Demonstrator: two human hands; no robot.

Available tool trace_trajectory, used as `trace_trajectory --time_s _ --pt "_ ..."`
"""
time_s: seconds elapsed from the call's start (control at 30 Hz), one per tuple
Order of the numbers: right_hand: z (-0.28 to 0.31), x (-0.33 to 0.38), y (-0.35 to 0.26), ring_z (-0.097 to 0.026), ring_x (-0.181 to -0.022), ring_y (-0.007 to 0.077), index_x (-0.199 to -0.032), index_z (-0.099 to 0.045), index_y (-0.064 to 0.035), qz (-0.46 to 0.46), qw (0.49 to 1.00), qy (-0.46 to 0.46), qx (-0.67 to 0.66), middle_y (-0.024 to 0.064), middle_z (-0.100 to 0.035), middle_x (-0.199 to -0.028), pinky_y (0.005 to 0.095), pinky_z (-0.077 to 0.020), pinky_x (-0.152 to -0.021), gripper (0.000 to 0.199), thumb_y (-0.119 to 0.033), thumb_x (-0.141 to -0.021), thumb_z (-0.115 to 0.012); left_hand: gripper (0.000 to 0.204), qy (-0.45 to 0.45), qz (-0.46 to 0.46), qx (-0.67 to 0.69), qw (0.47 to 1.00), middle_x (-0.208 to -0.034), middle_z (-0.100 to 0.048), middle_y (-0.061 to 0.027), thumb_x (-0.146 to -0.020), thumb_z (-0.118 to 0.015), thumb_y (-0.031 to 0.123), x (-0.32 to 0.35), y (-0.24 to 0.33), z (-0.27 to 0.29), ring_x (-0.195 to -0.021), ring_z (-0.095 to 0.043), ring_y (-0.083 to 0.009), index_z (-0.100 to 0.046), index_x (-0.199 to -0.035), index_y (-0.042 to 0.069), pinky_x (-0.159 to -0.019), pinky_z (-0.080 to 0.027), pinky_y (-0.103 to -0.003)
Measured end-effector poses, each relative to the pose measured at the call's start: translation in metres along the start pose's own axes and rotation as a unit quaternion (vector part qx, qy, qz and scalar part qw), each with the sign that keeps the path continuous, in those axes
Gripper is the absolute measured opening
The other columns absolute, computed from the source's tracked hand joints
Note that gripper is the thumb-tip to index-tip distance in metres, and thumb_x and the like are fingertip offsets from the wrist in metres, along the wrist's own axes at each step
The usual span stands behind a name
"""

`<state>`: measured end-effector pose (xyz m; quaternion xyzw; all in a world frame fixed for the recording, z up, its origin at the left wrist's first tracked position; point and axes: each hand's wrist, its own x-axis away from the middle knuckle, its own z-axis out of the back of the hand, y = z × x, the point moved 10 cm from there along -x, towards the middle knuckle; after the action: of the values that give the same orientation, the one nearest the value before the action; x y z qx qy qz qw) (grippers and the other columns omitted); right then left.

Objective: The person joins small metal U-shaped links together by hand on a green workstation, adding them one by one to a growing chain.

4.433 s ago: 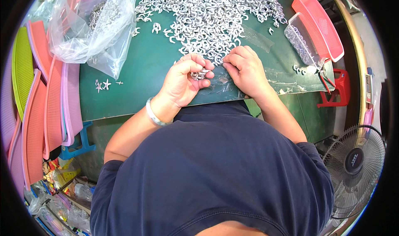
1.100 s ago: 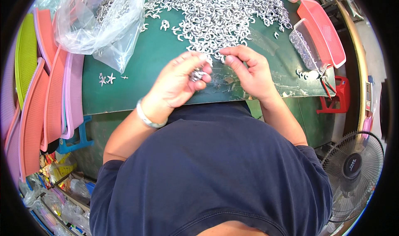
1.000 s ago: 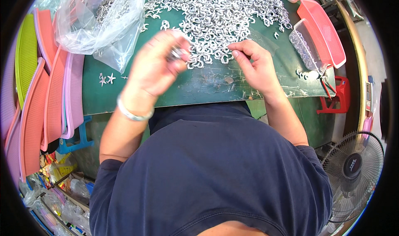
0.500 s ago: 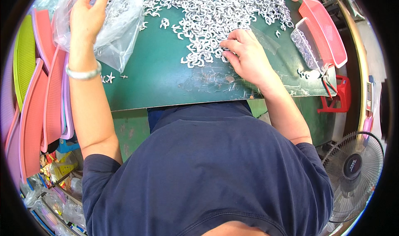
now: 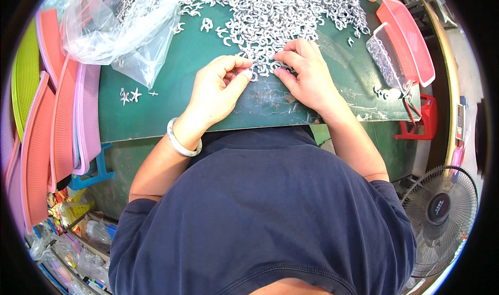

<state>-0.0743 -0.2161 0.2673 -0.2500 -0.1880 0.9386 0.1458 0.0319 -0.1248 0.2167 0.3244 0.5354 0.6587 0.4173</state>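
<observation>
A large heap of small white and grey C-shaped pieces (image 5: 291, 14) lies on the green tabletop (image 5: 208, 51). At its near tip my left hand (image 5: 218, 90), with a pale bangle (image 5: 182, 139) on the wrist, curls its fingers; thumb and forefinger pinch at a C-shaped piece by the heap's edge. Facing it from the right, my right hand (image 5: 307, 74) has bent fingers, thumb and forefinger closing on pieces at the same tip. The fingertips partly hide what they grip.
A clear plastic bag (image 5: 140, 51) with small pieces inside stands at left, near several star-shaped pieces (image 5: 135, 94). Coloured baskets (image 5: 39, 155) are stacked along the left. A clear container of pieces (image 5: 382, 61) and pink baskets (image 5: 410, 40) sit at right; a fan (image 5: 439, 212) stands below.
My left hand has come from the plastic bag, down and right, to the heap's near tip. The bag's opening has sagged. My right hand has stayed nearly in place.
</observation>
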Motion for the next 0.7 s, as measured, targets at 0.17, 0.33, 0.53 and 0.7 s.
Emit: trace_trajectory --time_s 0.17,0.33,0.53,0.7 --pt "-0.003 -0.003 0.000 -0.050 -0.087 0.0261 -0.078 -0.063 -0.0054 -0.003 1.000 -0.014 -0.017 0.0059 -0.054 -0.087 0.0347 -0.0411 -0.079 0.012 -0.008 -0.068 -0.068 0.019 -0.009 0.005 0.015 1.000 -0.087 -0.060 -0.0003 -0.085 -0.058 0.003 0.002 -0.005 -0.004 -0.075 -0.053 -0.0043 -0.060 -0.103 0.000 -0.070 -0.045 -0.019" --pt "-0.007 0.003 0.009 -0.052 -0.086 0.0247 -0.079 -0.064 -0.0068 -0.058 0.986 -0.011 -0.155 0.0054 -0.055 -0.085 0.0339 -0.0411 -0.078 0.013 -0.006 -0.067 -0.069 0.019 -0.028 0.054 0.114 0.992 -0.086 -0.059 -0.0006 -0.085 -0.059 0.004 0.006 -0.009 -0.015 -0.076 -0.053 -0.0039 -0.060 -0.103 0.001 -0.068 -0.045 -0.018" --pt "-0.003 0.001 -0.006 -0.053 -0.084 0.0248 -0.079 -0.064 -0.0068 -0.037 0.974 0.002 -0.223 0.0055 -0.055 -0.085 0.0351 -0.0414 -0.076 0.014 -0.008 -0.066 -0.070 0.009 -0.040 0.024 0.134 0.990 -0.087 -0.059 -0.0010 -0.085 -0.059 0.005 0.003 -0.003 -0.022 -0.074 -0.053 -0.0049 -0.060 -0.094 0.003 -0.065 -0.045 -0.019" --pt "-0.002 0.002 -0.008 -0.051 -0.086 0.0243 -0.080 -0.065 -0.0065 0.021 0.999 -0.016 -0.030 0.0051 -0.055 -0.086 0.0349 -0.0404 -0.077 0.017 -0.009 -0.065 -0.070 0.004 -0.013 -0.005 0.225 0.974 -0.092 -0.059 -0.0056 -0.083 -0.058 0.001 0.004 -0.005 -0.013 -0.074 -0.057 -0.0093 -0.059 -0.087 0.002 -0.068 -0.048 -0.022"
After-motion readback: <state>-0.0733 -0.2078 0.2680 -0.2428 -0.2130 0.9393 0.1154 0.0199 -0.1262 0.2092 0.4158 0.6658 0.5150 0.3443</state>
